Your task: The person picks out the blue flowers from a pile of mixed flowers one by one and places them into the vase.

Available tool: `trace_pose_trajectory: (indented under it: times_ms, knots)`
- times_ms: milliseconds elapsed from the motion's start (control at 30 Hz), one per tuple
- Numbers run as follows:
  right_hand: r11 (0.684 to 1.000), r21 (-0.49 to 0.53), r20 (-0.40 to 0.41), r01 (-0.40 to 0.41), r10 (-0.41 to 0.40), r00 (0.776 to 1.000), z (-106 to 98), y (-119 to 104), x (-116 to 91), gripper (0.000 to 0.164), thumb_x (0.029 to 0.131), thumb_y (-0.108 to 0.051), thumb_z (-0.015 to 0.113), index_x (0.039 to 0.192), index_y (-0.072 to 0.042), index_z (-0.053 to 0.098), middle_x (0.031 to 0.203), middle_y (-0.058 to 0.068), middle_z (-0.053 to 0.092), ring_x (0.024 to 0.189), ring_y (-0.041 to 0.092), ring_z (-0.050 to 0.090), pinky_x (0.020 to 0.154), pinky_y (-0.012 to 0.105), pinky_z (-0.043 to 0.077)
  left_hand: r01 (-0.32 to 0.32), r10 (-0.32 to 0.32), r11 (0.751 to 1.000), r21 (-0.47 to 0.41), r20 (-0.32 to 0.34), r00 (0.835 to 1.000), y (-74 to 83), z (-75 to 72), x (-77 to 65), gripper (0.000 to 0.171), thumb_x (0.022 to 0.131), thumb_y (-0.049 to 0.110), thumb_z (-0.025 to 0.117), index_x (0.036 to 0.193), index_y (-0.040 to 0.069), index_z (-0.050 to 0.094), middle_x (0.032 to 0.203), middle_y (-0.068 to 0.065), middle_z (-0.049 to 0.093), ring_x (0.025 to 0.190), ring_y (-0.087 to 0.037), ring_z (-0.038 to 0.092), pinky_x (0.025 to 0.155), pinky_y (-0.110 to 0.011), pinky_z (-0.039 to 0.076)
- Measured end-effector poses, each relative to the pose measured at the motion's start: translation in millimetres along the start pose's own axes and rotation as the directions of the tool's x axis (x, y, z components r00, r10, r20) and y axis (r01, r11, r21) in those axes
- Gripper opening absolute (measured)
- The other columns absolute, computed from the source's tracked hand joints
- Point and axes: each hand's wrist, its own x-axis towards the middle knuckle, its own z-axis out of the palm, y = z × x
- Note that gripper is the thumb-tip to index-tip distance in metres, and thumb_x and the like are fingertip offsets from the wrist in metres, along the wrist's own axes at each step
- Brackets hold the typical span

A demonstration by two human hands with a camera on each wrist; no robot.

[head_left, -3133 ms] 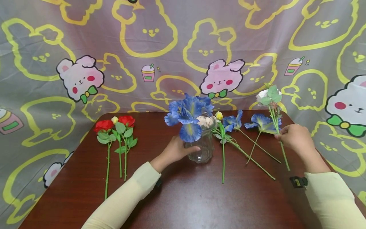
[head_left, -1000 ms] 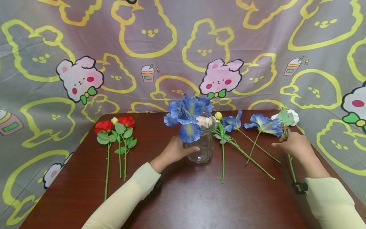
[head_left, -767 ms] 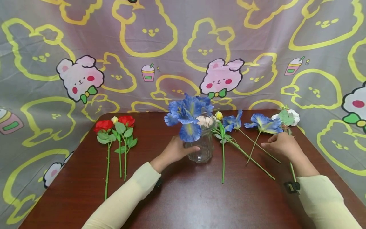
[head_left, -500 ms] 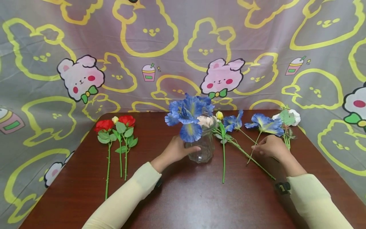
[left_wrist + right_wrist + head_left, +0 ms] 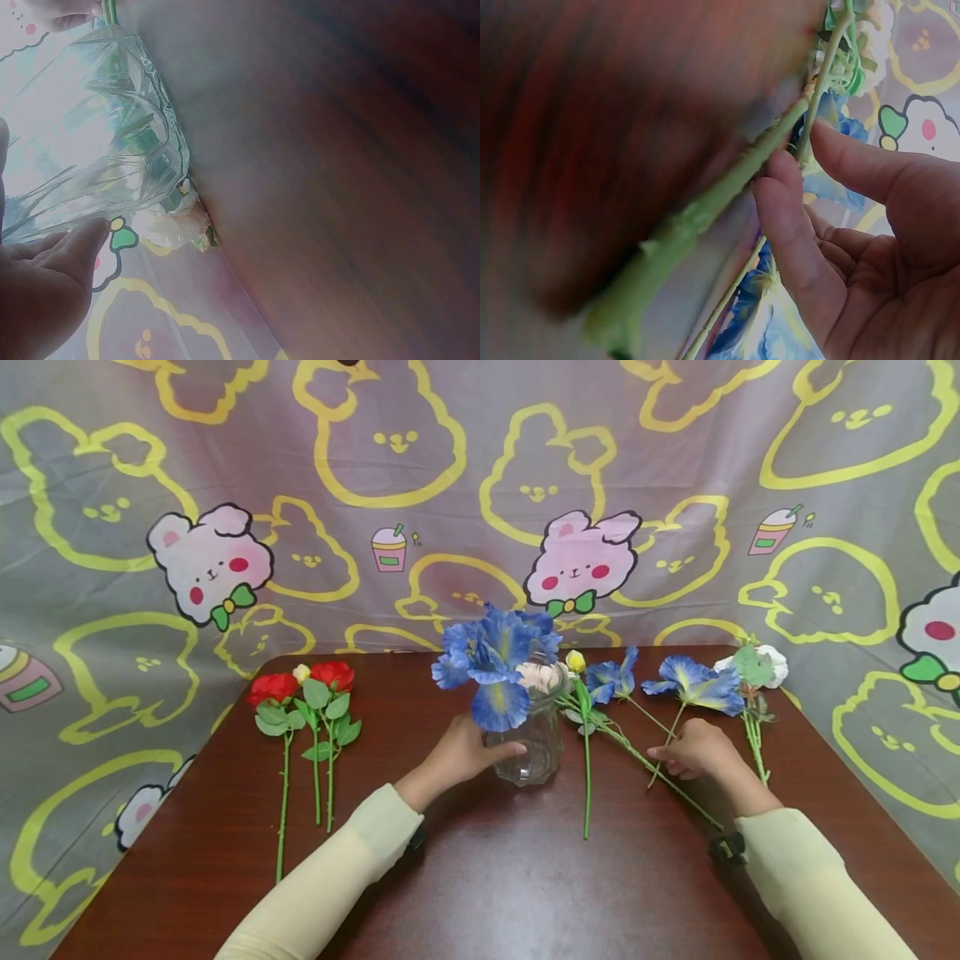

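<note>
In the head view my left hand (image 5: 459,753) grips the side of a clear glass jar (image 5: 536,760), its thumb across the front. Blue irises (image 5: 498,647) rise over the jar's mouth. The left wrist view shows the faceted jar (image 5: 97,142) close up beside the left hand (image 5: 49,289). My right hand (image 5: 697,747) is at the thin stem of a blue iris (image 5: 693,683) lying on the right. In the right wrist view, thumb and forefinger of the right hand (image 5: 855,217) stand slightly apart on either side of a thin stem (image 5: 829,67).
Red roses (image 5: 332,677) and a yellow bud (image 5: 301,674) lie on the left of the brown table (image 5: 480,877). Right of the jar are a yellow bud (image 5: 575,662), another iris (image 5: 611,681) and a cream rose (image 5: 542,677) behind the glass. White roses (image 5: 771,666) lie far right.
My right hand has laid the white roses down at the far right, let go, and moved left to the iris stem. The left hand stays on the jar.
</note>
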Motion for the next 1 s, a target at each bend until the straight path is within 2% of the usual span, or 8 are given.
trace_pose_trajectory:
  times_ms: [367, 567, 767, 1000]
  knots:
    - [0.996, 0.085, 0.022, -0.042, 0.04, 0.999, 0, 2, 4, 0.023, 0.087, -0.01, 0.07, 0.077, 0.01, 0.064, 0.061, 0.009, 0.066, 0.056, 0.019, 0.067, 0.056, 0.033, 0.057, -0.016, 0.016, 1.0, 0.014, -0.006, 1.0, 0.4, -0.1, 0.1, 0.07, 0.08, 0.033, 0.081, 0.135, 0.005, 0.048, 0.115, -0.009, 0.067, 0.102, -0.014, 0.063, 0.082, -0.033, 0.053]
    - [0.987, 0.158, 0.012, -0.02, 0.018, 1.0, 0, 4, -3, 0.017, 0.086, -0.001, 0.066, 0.081, 0.016, 0.065, 0.061, 0.013, 0.066, 0.055, 0.018, 0.066, 0.056, 0.032, 0.057, -0.01, 0.01, 1.0, 0.007, -0.007, 1.0, 1.4, 0.1, 0.7, 0.07, 0.08, 0.033, 0.082, 0.135, 0.005, 0.048, 0.116, -0.009, 0.067, 0.106, -0.016, 0.063, 0.084, -0.033, 0.052]
    - [0.987, 0.16, -0.025, 0.009, -0.005, 1.0, -4, 4, -9, 0.016, 0.087, 0.001, 0.063, 0.083, 0.015, 0.067, 0.061, 0.01, 0.066, 0.054, 0.016, 0.065, 0.055, 0.031, 0.057, -0.019, 0.019, 1.0, 0.006, -0.003, 1.0, 0.3, 0.1, 0.6, 0.072, 0.08, 0.033, 0.081, 0.137, 0.005, 0.046, 0.119, -0.01, 0.066, 0.109, -0.018, 0.062, 0.088, -0.033, 0.051]
    - [0.989, 0.143, -0.054, 0.047, -0.04, 0.998, -9, -8, -20, 0.018, 0.089, -0.003, 0.064, 0.084, 0.014, 0.069, 0.062, 0.009, 0.067, 0.055, 0.014, 0.064, 0.054, 0.032, 0.056, -0.016, 0.016, 1.0, 0.012, -0.006, 1.0, -0.1, 0.1, 0.3, 0.069, 0.08, 0.032, 0.082, 0.135, 0.004, 0.049, 0.118, -0.01, 0.066, 0.109, -0.019, 0.062, 0.088, -0.034, 0.051]
